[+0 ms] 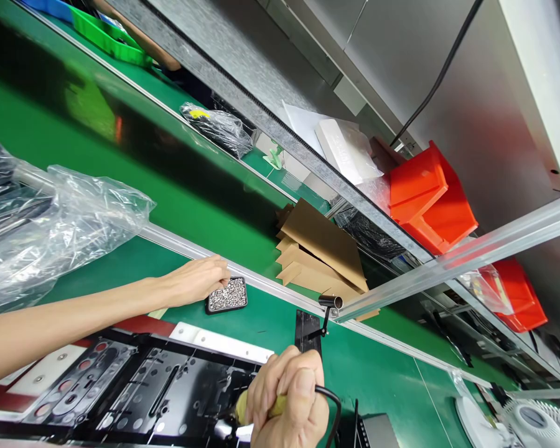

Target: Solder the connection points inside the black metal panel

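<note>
My left hand (200, 279) reaches to a small black tray (210, 310) filled with tiny shiny screws (231, 295). Its fingers are pinched together at the tray's left edge, and what is between them is hidden. My right hand (293, 398) is wrapped round a yellow electric screwdriver (241, 407) whose black cord (338, 404) curves away on the right. Left of the screwdriver lies a black panel (186, 386) with holes and slots, set in a fixture with white blocks (221, 342) and dark red parts (144, 326).
Plastic-wrapped parts (88, 211) lie at left along a metal rail (177, 244). Cardboard pieces (326, 242) stand on the green belt (242, 214). A black tube holder (330, 302) rises near a slanted post (494, 236). Overhead, a shelf carries a red bin (420, 193). A white fan (532, 417) is at lower right.
</note>
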The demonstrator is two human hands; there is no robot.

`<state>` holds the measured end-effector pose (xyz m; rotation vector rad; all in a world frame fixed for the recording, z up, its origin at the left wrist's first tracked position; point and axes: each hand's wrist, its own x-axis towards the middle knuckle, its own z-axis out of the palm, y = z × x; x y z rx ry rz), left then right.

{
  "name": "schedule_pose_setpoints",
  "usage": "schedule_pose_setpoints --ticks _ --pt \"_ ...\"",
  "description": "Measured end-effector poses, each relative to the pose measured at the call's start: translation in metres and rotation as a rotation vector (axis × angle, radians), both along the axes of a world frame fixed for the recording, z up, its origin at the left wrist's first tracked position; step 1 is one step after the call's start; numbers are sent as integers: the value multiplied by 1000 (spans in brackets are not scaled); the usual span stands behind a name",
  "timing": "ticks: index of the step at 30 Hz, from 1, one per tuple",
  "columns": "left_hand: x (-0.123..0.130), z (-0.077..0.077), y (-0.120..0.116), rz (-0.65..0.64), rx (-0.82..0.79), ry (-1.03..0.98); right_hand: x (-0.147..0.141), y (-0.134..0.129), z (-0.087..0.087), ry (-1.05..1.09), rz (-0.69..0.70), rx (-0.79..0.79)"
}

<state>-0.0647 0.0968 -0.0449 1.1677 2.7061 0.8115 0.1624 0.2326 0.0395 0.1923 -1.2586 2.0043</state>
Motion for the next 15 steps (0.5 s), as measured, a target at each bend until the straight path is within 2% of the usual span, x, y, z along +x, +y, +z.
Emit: schedule_pose_setpoints --ticks 9,12,15 --pt "4 -3 12 -52 -10 48 -1 1 0 -3 0 5" --pt "7 8 14 -51 -6 44 -2 2 4 -3 2 21" --pt "15 25 11 4 29 -3 -1 3 16 -14 27 78"
